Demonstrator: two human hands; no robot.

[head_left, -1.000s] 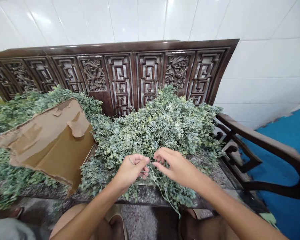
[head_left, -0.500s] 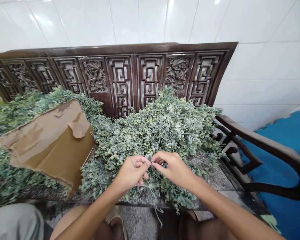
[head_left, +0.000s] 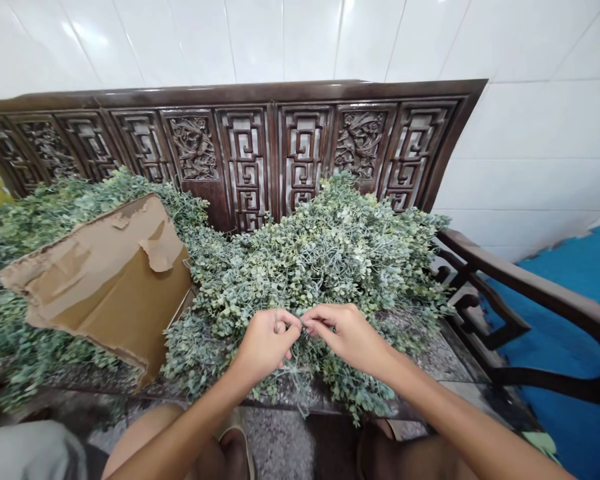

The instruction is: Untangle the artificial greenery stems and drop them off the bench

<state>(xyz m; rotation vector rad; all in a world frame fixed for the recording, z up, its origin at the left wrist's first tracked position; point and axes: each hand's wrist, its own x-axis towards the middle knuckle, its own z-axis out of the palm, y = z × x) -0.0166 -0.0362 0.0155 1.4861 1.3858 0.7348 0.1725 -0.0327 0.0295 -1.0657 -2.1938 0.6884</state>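
Carved dark wooden bench [head_left: 245, 160] against a white tiled wall [head_left: 530, 133], its speckled stone seat [head_left: 455, 360] heaped with small-leaved greenery [head_left: 320, 267], a torn cardboard sheet [head_left: 100, 287] atop the heap's left part. At the mound's front edge, left hand [head_left: 265, 347] and right hand [head_left: 345, 337] nearly touching, each pinching thin pale stems [head_left: 300, 327] between fingertips.

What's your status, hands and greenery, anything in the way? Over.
Left hand and right hand close together, fingertips pinching leafy greenery stems. Torn cardboard sheet lies left, apart from both hands.
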